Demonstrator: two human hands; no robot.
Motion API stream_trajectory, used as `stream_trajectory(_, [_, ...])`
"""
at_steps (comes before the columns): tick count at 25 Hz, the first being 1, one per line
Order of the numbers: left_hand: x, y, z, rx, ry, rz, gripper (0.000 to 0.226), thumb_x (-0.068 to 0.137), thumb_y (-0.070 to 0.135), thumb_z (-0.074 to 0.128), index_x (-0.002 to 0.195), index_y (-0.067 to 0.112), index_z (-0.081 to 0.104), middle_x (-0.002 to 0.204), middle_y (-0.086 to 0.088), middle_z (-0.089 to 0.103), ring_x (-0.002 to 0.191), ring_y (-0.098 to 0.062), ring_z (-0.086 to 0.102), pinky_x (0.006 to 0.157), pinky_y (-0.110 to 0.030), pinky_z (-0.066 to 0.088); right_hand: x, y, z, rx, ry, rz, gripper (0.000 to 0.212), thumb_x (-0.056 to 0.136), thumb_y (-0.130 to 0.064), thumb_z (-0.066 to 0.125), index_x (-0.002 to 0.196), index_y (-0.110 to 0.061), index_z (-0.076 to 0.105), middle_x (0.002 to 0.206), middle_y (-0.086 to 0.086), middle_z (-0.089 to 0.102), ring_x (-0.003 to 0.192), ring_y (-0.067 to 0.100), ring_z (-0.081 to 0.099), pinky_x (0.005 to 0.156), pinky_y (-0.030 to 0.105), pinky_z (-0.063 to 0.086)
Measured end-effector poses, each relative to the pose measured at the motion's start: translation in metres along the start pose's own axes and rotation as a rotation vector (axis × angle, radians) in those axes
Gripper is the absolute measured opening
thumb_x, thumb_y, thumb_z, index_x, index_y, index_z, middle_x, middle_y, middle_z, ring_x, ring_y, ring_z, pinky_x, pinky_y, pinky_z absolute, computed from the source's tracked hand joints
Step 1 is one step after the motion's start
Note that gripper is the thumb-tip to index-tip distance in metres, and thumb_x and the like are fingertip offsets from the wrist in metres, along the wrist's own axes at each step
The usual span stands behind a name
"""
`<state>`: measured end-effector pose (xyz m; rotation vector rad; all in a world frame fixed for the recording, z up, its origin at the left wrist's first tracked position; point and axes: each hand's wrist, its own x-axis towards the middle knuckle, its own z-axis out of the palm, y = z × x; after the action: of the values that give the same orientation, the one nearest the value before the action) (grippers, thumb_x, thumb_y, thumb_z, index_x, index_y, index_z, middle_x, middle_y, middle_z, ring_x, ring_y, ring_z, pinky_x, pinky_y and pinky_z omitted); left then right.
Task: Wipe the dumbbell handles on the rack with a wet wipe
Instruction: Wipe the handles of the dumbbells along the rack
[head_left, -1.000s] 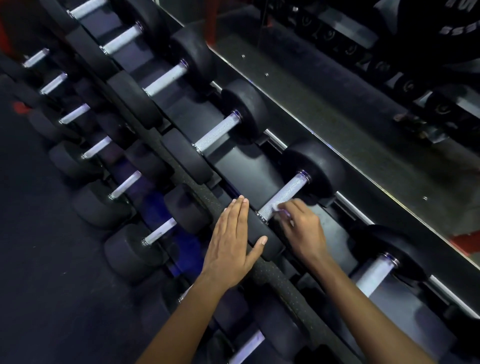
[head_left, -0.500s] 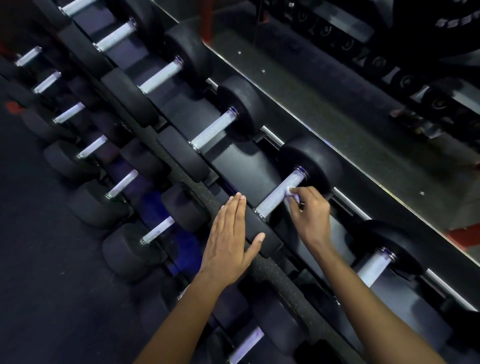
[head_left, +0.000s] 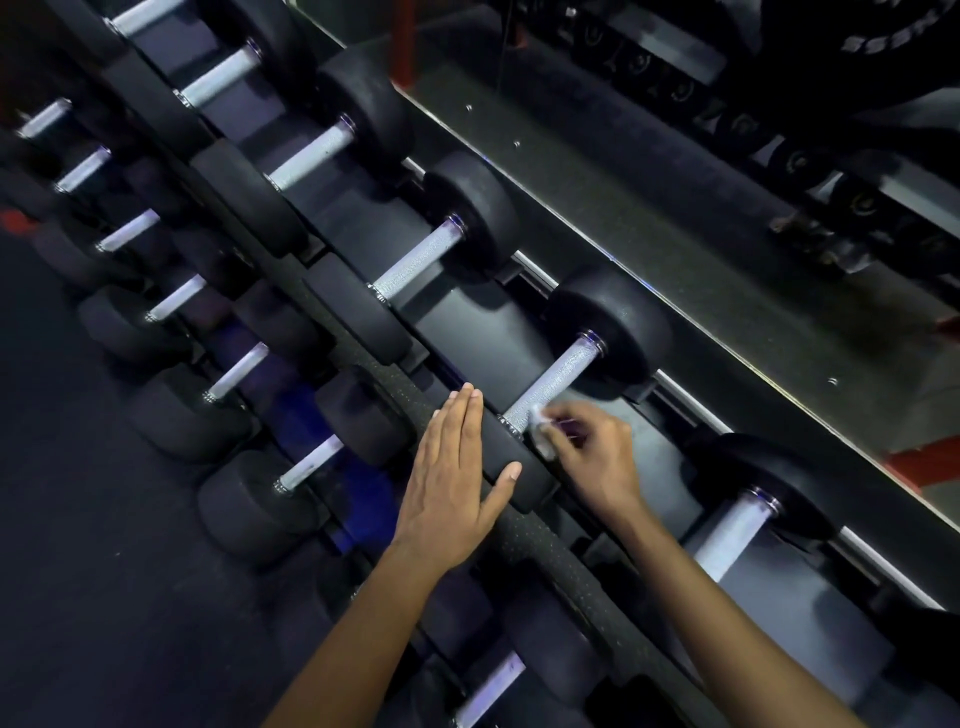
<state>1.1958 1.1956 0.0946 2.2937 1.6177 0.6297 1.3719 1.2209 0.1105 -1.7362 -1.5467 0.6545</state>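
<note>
The left hand (head_left: 451, 486) lies flat, fingers straight and together pointing to 12 o'clock, thumb spread toward 2 o'clock. The right hand (head_left: 592, 457) sits at its 3 o'clock, fingers curled, pinching a wipe (head_left: 540, 431). Both forearms are bare, running in from 6 o'clock.

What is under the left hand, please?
The left hand lies flat, fingers straight, on the near black head of the dumbbell being wiped, thumb on its top. The part beneath the palm is hidden.
</note>
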Motion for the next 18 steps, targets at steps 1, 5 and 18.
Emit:
stream_trajectory(1, [0.000,0.000,0.000,-0.002,0.001,0.000,0.074,0.096,0.051,0.031,0.148,0.000,0.015,0.156,-0.013,0.017,0.145,-0.020,0.013,0.118,-0.038,0.015,0.004,-0.001,-0.001,0.048,0.143,0.111,0.014,0.084,-0.006,0.065,0.097,-0.010,0.069,0.090,0.001,0.069,0.076,0.010,0.063,0.068,0.007,0.047])
stream_trajectory(5, [0.000,0.000,0.000,-0.008,0.010,0.001,0.074,0.096,0.050,0.033,0.148,0.000,0.016,0.156,-0.013,0.018,0.145,-0.020,0.013,0.118,-0.038,0.015,0.041,0.000,0.004,0.415,0.514,0.550,0.021,0.085,0.004,0.056,0.101,-0.007,0.065,0.084,0.003,0.061,0.070,0.010,0.055,0.070,0.014,0.044])
stream_trajectory(18, [0.001,0.000,0.000,-0.015,0.018,0.004,0.073,0.096,0.049,0.033,0.148,0.000,0.016,0.156,-0.014,0.018,0.145,-0.020,0.013,0.119,-0.037,0.012,0.060,-0.006,0.014,1.352,0.106,0.885,0.030,0.084,-0.032,0.031,0.092,-0.014,0.054,0.107,0.011,0.062,0.105,0.028,0.058,0.101,0.044,0.033])
